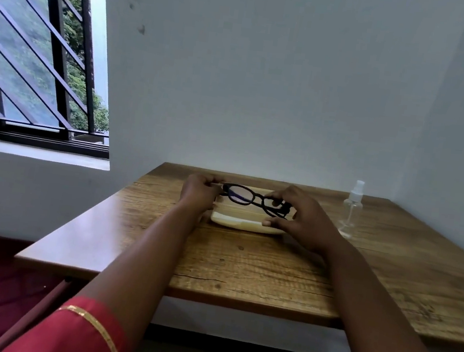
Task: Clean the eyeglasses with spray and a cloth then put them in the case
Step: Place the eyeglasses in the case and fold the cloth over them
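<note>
There, one pair of eyeglasses [252,199] hung over one cream case [244,221]. Left hand [198,193] and right hand [297,217] fingers gripped its ends. One spray bottle [352,209] stood on the worktop [272,268].

Two bare forearms, no rings or watch visible. Left arm has a red sleeve [79,335] with thin gold trim band [95,327] near the elbow.

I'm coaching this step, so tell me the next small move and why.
Probably lower the eyeglasses into the cream case. The left hand and right hand each hold one end just above it, and the spray bottle stands apart, untouched. No cloth is visible.
</note>
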